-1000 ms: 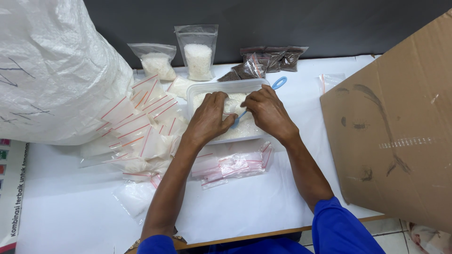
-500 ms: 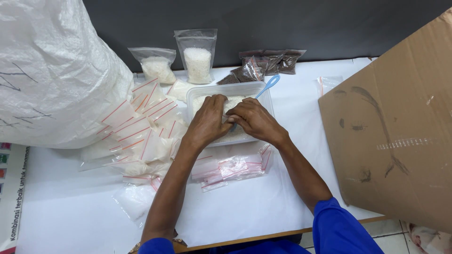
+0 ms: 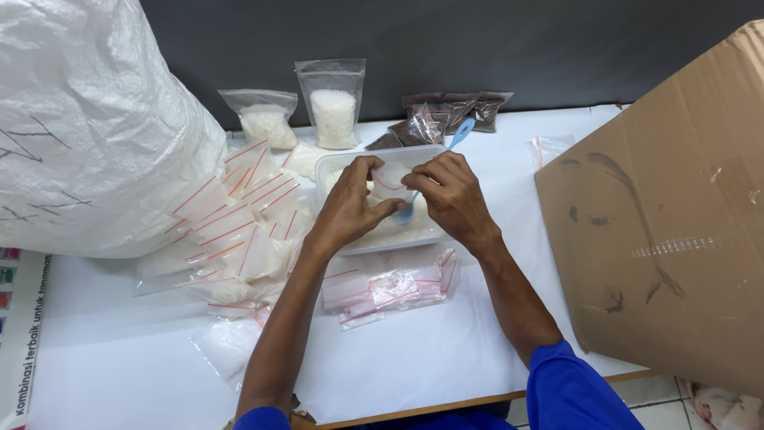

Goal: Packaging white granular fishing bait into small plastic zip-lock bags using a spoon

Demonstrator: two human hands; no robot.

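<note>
Left hand [image 3: 350,209] and right hand [image 3: 454,199] meeting over a clear plastic tub [image 3: 382,239] of white grains, at the middle of the white worktop [image 3: 446,350]. Both grips pinching a small clear zip bag [image 3: 391,181] with a red seal line, held just above the tub; right grip also clamping a blue spoon [image 3: 458,137], handle slanting up and away.

Crowding the left: a big white woven sack [image 3: 87,127], leaning over a heap of filled zip bags [image 3: 231,231] spilling right up to the tub's left wall. Behind the tub: two upright bags of white grains [image 3: 334,107], then dark brown packets [image 3: 446,111] by the wall. Just in front of the tub, between the forearms: a loose stack of empty zip bags [image 3: 390,288]. Far right: a tilted cardboard box [image 3: 668,231], covering that end of the worktop.
</note>
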